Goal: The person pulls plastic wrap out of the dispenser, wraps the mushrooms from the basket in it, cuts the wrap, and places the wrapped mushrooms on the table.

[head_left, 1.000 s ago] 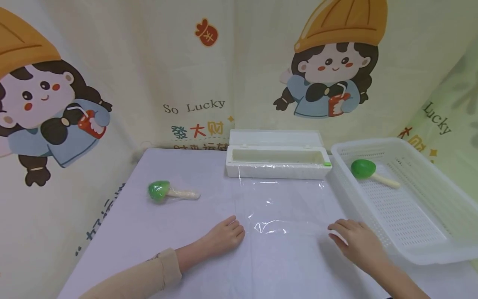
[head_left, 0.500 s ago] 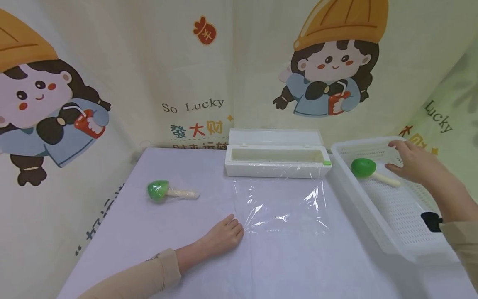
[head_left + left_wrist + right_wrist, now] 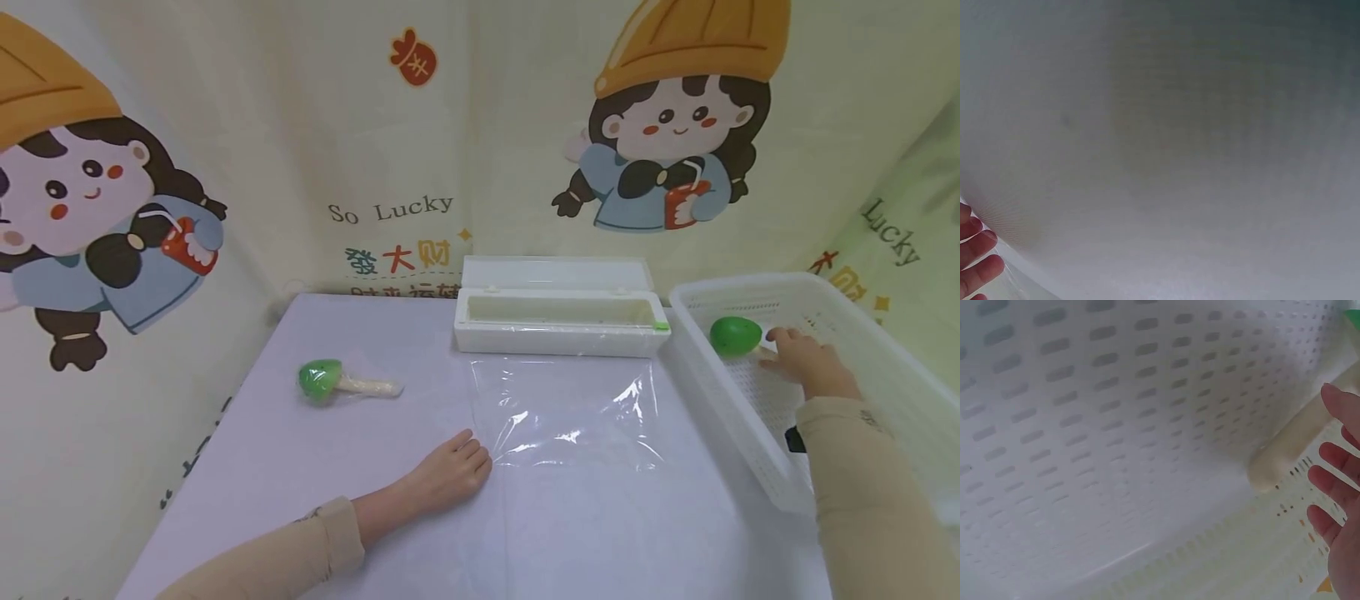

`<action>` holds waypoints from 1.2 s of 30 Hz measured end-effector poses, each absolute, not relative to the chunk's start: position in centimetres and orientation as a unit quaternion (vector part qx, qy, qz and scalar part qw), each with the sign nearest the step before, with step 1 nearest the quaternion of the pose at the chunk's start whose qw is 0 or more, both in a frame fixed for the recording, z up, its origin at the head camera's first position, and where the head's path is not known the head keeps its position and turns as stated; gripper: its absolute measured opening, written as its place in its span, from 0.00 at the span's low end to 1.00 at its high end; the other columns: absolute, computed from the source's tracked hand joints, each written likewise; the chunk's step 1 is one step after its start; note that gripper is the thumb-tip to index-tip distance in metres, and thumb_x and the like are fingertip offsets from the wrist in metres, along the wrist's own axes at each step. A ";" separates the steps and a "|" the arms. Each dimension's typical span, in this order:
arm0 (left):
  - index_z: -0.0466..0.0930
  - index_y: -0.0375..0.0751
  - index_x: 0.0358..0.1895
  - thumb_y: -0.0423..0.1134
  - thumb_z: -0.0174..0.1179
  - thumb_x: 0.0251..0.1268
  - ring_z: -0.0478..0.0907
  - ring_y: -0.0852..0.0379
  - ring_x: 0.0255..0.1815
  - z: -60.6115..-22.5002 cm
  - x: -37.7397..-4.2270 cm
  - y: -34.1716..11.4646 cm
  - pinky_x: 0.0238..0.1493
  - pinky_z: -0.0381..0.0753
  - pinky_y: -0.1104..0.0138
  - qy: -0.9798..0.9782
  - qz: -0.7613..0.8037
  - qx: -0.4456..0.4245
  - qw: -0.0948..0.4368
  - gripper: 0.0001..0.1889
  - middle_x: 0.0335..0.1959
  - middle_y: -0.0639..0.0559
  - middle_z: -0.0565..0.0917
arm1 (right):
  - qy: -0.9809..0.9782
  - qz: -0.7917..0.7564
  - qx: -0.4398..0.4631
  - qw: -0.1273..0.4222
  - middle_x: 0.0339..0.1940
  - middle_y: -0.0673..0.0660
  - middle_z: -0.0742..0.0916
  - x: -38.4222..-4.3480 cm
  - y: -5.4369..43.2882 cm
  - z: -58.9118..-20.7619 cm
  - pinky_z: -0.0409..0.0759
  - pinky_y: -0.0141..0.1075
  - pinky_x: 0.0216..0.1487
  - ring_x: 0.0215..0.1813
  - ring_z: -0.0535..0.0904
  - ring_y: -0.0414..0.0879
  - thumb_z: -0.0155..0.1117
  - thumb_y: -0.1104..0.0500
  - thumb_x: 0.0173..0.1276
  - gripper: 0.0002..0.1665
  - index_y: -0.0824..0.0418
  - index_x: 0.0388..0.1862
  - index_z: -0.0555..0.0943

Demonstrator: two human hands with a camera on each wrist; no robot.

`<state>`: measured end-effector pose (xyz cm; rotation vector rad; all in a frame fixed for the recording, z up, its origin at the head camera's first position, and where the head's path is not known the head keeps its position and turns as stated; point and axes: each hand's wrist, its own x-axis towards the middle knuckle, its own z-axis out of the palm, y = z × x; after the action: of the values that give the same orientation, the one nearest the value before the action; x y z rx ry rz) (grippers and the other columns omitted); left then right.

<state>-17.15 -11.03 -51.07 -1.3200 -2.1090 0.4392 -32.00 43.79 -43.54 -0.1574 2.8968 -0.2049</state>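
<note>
R hand [image 3: 810,362] now dips closer, fingers loose, nothing gripped, so toy mushroom [image 3: 735,336] just beside it in basket [image 3: 738,417] is w/in reach, while L hand [image 3: 453,475] keeps pinching nearest corner of plastic film [image 3: 566,417].

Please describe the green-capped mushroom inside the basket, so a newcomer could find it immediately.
Look in the large white perforated plastic basket at right. By the person's right hand lies the mushroom with rounded green cap and pale stem. Unlike the green-capped, film-wrapped mushroom at left, it shows no wrapping.
</note>
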 end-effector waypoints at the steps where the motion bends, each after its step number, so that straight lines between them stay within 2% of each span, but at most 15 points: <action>1: 0.79 0.43 0.30 0.25 0.18 0.63 0.72 0.58 0.31 -51.1 -17.2 -11.0 0.48 0.71 0.64 -0.796 0.166 -0.498 0.302 0.31 0.25 0.55 0.76 | 0.989 -0.063 -0.058 0.118 0.55 0.80 0.62 -31.9 43.8 -43.9 0.55 0.68 0.50 0.54 0.57 0.78 0.54 0.49 0.66 0.37 0.76 0.58 0.56; 8: 0.78 0.44 0.30 0.25 0.19 0.62 0.72 0.58 0.31 -51.0 -17.2 -11.0 0.48 0.71 0.64 -0.794 0.165 -0.500 0.304 0.30 0.25 0.55 0.75 | 0.993 -0.015 -0.085 0.078 0.49 0.79 0.66 -31.5 43.1 -45.2 0.58 0.66 0.48 0.51 0.61 0.76 0.53 0.58 0.66 0.29 0.77 0.53 0.57; 14: 0.78 0.44 0.29 0.25 0.20 0.62 0.71 0.58 0.30 -50.9 -17.2 -11.0 0.47 0.71 0.65 -0.792 0.161 -0.499 0.313 0.29 0.25 0.55 0.75 | 0.995 -0.008 -0.078 0.065 0.47 0.78 0.65 -31.3 42.8 -45.4 0.57 0.66 0.47 0.51 0.60 0.75 0.44 0.59 0.70 0.24 0.76 0.55 0.54; 20: 0.78 0.43 0.30 0.24 0.17 0.62 0.72 0.59 0.31 -51.0 -17.2 -11.0 0.48 0.71 0.65 -0.797 0.166 -0.499 0.297 0.31 0.26 0.55 0.76 | 0.996 0.003 -0.071 0.046 0.43 0.75 0.68 -31.4 42.6 -44.5 0.60 0.62 0.42 0.47 0.63 0.72 0.46 0.62 0.69 0.18 0.72 0.51 0.57; 26: 0.78 0.43 0.30 0.24 0.17 0.62 0.72 0.58 0.31 -51.1 -17.2 -11.0 0.48 0.71 0.64 -0.796 0.161 -0.500 0.302 0.31 0.26 0.55 0.75 | 0.997 0.031 -0.064 -0.025 0.43 0.74 0.66 -30.7 42.5 -40.9 0.60 0.62 0.40 0.46 0.62 0.72 0.46 0.61 0.71 0.16 0.70 0.50 0.57; 32: 0.78 0.44 0.31 0.24 0.17 0.61 0.72 0.58 0.31 -51.0 -17.1 -11.0 0.49 0.70 0.64 -0.795 0.165 -0.499 0.302 0.31 0.26 0.55 0.75 | 0.993 0.032 -0.085 -0.076 0.44 0.73 0.65 -29.9 40.6 -35.4 0.55 0.64 0.45 0.49 0.58 0.72 0.37 0.56 0.74 0.15 0.69 0.49 0.57; 36: 0.78 0.44 0.32 0.24 0.18 0.60 0.72 0.58 0.31 -50.9 -17.0 -11.1 0.48 0.70 0.65 -0.795 0.169 -0.498 0.302 0.31 0.26 0.55 0.75 | 0.988 0.036 -0.114 -0.097 0.45 0.72 0.65 -28.5 37.8 -32.4 0.55 0.63 0.46 0.49 0.59 0.70 0.41 0.59 0.73 0.15 0.68 0.50 0.57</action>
<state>-17.02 -11.06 -50.90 -1.3219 -2.1082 0.4480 -28.48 37.79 -32.39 -0.3835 3.3107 0.1215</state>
